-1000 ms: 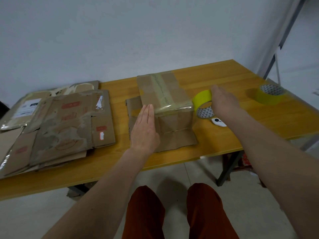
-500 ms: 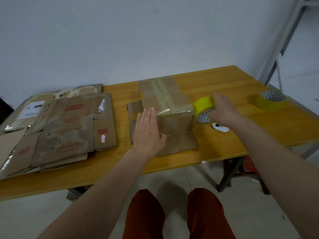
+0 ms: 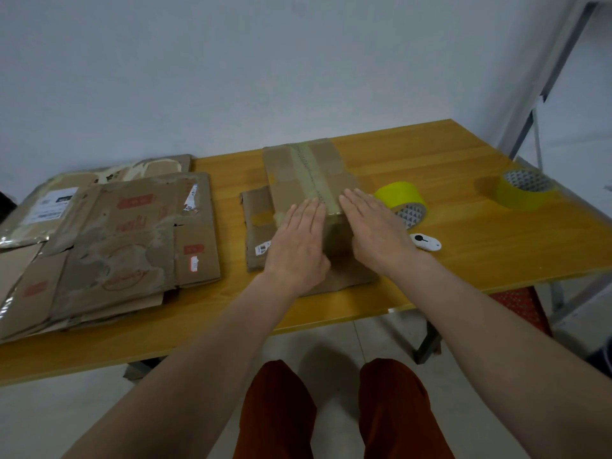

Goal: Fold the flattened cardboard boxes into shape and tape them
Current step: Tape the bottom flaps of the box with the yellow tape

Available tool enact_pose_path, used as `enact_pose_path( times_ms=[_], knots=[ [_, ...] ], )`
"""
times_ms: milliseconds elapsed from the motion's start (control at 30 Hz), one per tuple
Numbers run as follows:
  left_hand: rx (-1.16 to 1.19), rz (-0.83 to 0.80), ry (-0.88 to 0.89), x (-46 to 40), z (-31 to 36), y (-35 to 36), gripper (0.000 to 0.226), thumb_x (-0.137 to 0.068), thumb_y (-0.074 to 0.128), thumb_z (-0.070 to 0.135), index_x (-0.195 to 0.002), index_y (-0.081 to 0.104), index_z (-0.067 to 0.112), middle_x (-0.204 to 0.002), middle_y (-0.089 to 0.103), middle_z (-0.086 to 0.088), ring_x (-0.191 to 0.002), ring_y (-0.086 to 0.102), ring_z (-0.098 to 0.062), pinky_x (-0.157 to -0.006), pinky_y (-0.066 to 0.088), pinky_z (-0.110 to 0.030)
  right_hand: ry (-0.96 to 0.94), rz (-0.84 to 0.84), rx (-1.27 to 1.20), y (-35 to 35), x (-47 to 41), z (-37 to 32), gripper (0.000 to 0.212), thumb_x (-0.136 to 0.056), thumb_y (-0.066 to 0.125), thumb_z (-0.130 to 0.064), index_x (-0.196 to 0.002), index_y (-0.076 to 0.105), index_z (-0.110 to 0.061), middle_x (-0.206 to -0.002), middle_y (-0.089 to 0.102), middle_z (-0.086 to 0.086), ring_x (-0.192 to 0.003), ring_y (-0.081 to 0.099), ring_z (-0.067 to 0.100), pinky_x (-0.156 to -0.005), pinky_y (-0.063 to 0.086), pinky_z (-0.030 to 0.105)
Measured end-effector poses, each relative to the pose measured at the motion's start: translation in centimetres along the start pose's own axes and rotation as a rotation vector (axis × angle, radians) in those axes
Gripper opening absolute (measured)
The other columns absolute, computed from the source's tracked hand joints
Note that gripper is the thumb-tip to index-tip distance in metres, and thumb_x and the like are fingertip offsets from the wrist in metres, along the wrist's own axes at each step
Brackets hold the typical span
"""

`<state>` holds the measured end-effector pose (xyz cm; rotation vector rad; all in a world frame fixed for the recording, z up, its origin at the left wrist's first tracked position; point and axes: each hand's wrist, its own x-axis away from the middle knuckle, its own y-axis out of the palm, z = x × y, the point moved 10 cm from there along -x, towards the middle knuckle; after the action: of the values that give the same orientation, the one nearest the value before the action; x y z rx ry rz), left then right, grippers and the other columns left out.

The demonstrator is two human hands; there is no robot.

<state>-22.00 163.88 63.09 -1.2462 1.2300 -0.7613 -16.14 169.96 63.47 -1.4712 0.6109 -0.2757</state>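
A folded cardboard box (image 3: pixel 308 173) stands in the middle of the wooden table (image 3: pixel 463 233), with a strip of tape running along its top seam. My left hand (image 3: pixel 299 241) lies flat against the box's near left side, fingers straight. My right hand (image 3: pixel 374 231) lies flat against the near right side, fingers straight too. A yellow tape roll (image 3: pixel 402 202) rests on its side just right of the box, free of my hands. Under the box lies a flat piece of cardboard (image 3: pixel 256 226).
A stack of flattened cardboard boxes (image 3: pixel 109 246) covers the table's left part. A small white cutter (image 3: pixel 425 241) lies beside my right wrist. A second yellow tape roll (image 3: pixel 525 188) sits near the right edge. A metal frame stands at the far right.
My right hand let go of the yellow tape roll and moved left onto the box. My left hand shifted right, closer to the box's front.
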Motion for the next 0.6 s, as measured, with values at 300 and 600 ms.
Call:
enact_pose_path(
  times_ms=[300, 600],
  knots=[
    [0.271, 0.217, -0.023, 1.8, -4.6, -0.3, 0.055, -0.095, 0.042, 0.043, -0.140, 0.045, 0.011, -0.145, 0.046, -0.006, -0.138, 0.036, -0.020, -0.120, 0.021, -0.037, 0.068, 0.020, 0.016, -0.7, -0.5, 1.4, 0.075, -0.086, 0.009, -0.045, -0.150, 0.023, -0.008, -0.157, 0.021, 0.010, -0.145, 0.018, 0.021, -0.120, 0.002, 0.034],
    [0.303, 0.066, 0.025, -3.8, -5.8, 0.7, 0.057, -0.091, 0.037, 0.059, -0.142, 0.046, 0.034, -0.146, 0.043, -0.006, -0.136, 0.032, -0.026, -0.114, 0.023, -0.039, 0.050, -0.035, 0.045, -1.7, -2.9, 1.9, 0.044, -0.097, 0.041, -0.046, -0.140, 0.042, -0.036, -0.124, 0.047, 0.003, -0.106, 0.047, 0.030, -0.087, 0.034, 0.037]
  ],
)
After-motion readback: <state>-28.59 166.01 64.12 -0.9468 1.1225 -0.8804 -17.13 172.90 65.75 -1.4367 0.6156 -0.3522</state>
